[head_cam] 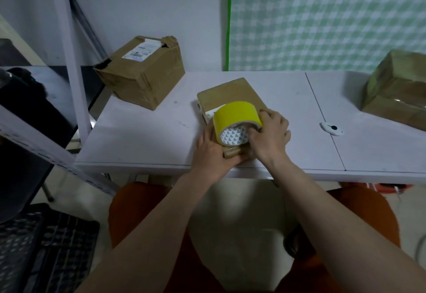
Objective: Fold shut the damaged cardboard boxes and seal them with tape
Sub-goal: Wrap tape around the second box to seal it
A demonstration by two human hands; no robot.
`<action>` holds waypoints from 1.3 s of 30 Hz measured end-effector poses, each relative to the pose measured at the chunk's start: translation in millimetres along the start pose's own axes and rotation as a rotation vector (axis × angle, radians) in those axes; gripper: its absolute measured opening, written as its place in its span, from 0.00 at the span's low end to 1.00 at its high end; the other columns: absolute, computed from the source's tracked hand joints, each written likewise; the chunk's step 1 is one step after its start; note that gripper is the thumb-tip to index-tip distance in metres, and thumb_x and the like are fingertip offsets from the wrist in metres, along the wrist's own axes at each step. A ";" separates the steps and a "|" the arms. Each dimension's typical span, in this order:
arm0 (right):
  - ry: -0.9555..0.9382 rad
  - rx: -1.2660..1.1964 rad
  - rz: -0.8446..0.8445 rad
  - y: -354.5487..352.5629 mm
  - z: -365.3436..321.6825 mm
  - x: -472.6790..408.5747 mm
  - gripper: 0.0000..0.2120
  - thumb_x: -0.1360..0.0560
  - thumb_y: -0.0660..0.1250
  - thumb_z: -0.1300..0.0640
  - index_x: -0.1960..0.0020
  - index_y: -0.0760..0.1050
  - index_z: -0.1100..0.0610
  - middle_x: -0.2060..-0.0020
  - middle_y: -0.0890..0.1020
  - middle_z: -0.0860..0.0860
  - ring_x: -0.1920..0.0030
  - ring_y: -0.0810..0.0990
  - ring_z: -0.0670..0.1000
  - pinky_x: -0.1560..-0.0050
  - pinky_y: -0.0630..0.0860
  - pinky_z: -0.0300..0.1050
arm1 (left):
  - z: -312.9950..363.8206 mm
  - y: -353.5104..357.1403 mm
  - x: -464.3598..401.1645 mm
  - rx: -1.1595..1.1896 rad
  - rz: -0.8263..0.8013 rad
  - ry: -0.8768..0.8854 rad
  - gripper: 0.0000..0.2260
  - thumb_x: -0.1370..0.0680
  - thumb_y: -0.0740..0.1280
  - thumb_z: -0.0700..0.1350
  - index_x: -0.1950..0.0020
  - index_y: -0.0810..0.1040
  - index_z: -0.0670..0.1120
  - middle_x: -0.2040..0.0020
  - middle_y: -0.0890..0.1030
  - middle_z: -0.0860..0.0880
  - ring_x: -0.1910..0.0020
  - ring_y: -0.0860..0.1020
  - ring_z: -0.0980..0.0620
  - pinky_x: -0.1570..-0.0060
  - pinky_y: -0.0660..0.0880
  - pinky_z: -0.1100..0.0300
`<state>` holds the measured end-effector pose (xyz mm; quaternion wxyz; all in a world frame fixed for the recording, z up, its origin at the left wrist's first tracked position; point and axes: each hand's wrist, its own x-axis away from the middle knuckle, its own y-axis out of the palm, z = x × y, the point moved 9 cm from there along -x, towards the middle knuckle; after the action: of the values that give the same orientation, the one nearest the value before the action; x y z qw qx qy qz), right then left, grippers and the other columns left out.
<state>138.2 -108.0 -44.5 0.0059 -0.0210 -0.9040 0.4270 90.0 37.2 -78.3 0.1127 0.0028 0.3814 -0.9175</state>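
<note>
Step in hand: the taping stage on the flat box (pixel 227 94) in the middle of the table (pixel 143 136); its top looks folded shut, and the yellow tape roll (pixel 235 119) stands on edge on its near end.
Right hand: the right hand (pixel 270 134) grips the roll, fingers curled over its far rim and the thumb side toward the patterned core.
Left hand: the left hand (pixel 211 154) holds the near left corner of the flat box, fingers wrapped under its edge to steady it.
Tape end: most likely being stuck down at the near edge, though the free end is hidden behind the hands, so I cannot tell whether it has already caught the cardboard.
Next move calls for: pulling the roll away across the lid along the seam while the left hand pins the box so it does not slide, then a cut or tear.
Cutter: a small white tool with a dark spot (pixel 332 128) lies on the table to the right, near the right hand and apart from the box; it may serve to cut the tape.
Other boxes: a taller box with a shipping label (pixel 143 78), its top corners torn, sits at the far left corner of the table; another box (pixel 398 89) sits at the right edge, glossy as if already taped.
In the way: nothing lies on the lid beyond the roll; the near edge of the box sits close to the table's edge, so a hard pull could shift it.
Around: a white shelf post (pixel 69 50) stands left, and a green checked sheet (pixel 322 16) hangs behind.
</note>
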 end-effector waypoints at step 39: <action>-0.144 0.015 0.066 -68.3 8.2 -11.8 0.14 0.30 0.56 0.70 0.45 0.70 0.63 0.52 0.77 0.62 0.53 0.73 0.62 0.60 0.62 0.47 | 25.0 4.4 -0.6 -0.185 -0.004 0.359 0.33 0.26 0.71 0.46 0.24 0.60 0.49 0.28 0.55 0.62 0.27 0.51 0.62 0.30 0.50 0.62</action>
<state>147.5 -158.2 3.1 -0.0732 -0.0201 -0.8977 0.4340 93.5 16.9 -63.6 0.0407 0.1552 0.4779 -0.8636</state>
